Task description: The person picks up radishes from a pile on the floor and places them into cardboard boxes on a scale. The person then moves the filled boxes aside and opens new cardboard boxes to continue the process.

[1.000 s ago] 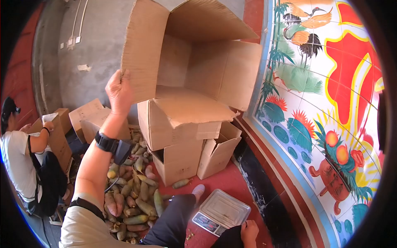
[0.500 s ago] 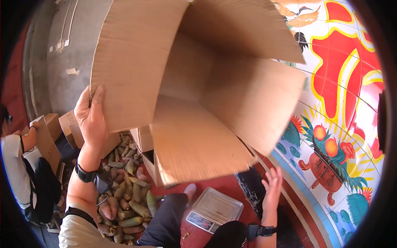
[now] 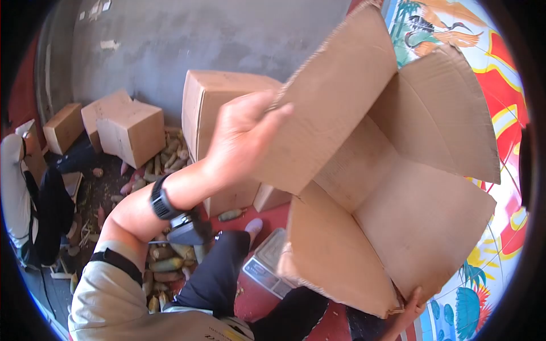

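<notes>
A large open cardboard box [image 3: 421, 221] is held up in front of me at the right, tilted, with its flaps spread and its bare inside showing. My left hand [image 3: 244, 133] grips the edge of its left flap, thumb on one side and fingers behind. Low on the right, my right hand [image 3: 414, 307] is at the lower corner of the box, its fingers partly hidden by the cardboard. Beneath the box, a scale with a clear tray [image 3: 267, 264] rests on the red floor, partly covered from view.
Tall carton [image 3: 196, 113] stands behind my left arm. Smaller boxes [image 3: 133, 133] stand near the grey wall. Long vegetables in husks [image 3: 168, 264] lie heaped beside my leg. Another person [image 3: 17, 193] sits at the far left. A painted tile wall [image 3: 506, 227] borders the right.
The box has moved right and down and turned, and my left hand has moved right with its flap. My right hand, open and apart before, has come to the box's lower corner.
</notes>
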A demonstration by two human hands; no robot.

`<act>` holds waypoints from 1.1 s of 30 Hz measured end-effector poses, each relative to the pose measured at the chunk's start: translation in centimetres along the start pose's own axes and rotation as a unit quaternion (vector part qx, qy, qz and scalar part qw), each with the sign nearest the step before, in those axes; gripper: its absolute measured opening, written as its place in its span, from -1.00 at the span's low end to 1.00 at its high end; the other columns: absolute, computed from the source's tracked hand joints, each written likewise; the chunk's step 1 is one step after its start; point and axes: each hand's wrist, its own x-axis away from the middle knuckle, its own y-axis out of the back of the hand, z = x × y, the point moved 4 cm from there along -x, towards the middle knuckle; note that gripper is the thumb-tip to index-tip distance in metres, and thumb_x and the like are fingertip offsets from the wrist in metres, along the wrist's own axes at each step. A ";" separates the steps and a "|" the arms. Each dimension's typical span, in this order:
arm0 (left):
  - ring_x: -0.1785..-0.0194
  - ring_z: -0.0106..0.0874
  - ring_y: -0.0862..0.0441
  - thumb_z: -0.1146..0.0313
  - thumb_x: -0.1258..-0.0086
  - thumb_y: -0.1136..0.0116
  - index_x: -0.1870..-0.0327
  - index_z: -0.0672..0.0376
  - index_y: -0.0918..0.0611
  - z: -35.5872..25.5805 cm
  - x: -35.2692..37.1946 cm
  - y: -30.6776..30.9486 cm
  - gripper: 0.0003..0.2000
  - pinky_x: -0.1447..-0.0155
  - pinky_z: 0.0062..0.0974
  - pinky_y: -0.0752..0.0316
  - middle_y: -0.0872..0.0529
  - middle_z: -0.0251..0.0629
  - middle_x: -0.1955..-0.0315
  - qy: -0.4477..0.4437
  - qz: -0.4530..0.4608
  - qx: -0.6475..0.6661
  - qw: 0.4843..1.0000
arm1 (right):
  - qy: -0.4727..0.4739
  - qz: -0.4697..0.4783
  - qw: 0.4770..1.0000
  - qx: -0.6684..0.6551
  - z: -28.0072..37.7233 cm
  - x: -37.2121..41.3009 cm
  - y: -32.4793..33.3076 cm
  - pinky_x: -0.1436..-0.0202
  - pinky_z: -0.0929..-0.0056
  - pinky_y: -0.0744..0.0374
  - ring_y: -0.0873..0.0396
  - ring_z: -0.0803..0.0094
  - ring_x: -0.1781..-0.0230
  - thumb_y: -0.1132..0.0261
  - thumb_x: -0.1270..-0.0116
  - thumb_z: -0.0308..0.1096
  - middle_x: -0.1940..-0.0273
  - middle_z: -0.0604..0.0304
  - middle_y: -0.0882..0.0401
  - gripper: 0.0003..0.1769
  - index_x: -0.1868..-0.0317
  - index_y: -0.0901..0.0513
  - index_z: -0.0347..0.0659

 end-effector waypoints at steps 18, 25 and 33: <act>0.32 0.01 -0.58 0.31 -0.25 -0.09 0.31 0.33 -0.61 16.8 12.4 -9.2 -0.78 0.19 -0.24 -0.47 -0.60 0.12 0.46 0.258 0.161 -0.166 0.938 | -0.054 0.046 0.983 0.170 -11.3 -3.5 2.4 0.37 0.51 -0.59 -0.61 0.42 0.34 -0.14 -0.36 -0.23 0.20 0.12 -0.58 -0.63 -0.03 -0.45 -0.35; 0.29 0.00 -0.59 0.29 -0.23 -0.08 0.32 0.30 -0.63 21.6 15.5 -9.6 -0.78 0.16 -0.24 -0.47 -0.61 0.10 0.44 0.298 0.171 -0.200 0.917 | -0.112 0.059 0.965 0.230 -12.9 -3.5 -1.8 0.57 0.57 -0.53 -0.57 0.47 0.48 -0.11 -0.35 -0.27 0.29 0.12 -0.57 -0.67 0.04 -0.48 -0.39; 0.21 0.01 -0.58 0.27 -0.22 -0.06 0.28 0.25 -0.64 23.9 18.5 -9.8 -0.77 0.07 -0.21 -0.45 -0.63 0.10 0.37 0.375 0.182 -0.207 0.885 | -0.086 0.073 0.958 0.264 -16.8 -4.0 -1.3 0.57 0.56 -0.50 -0.53 0.50 0.52 -0.10 -0.37 -0.27 0.36 0.13 -0.56 -0.69 0.13 -0.51 -0.41</act>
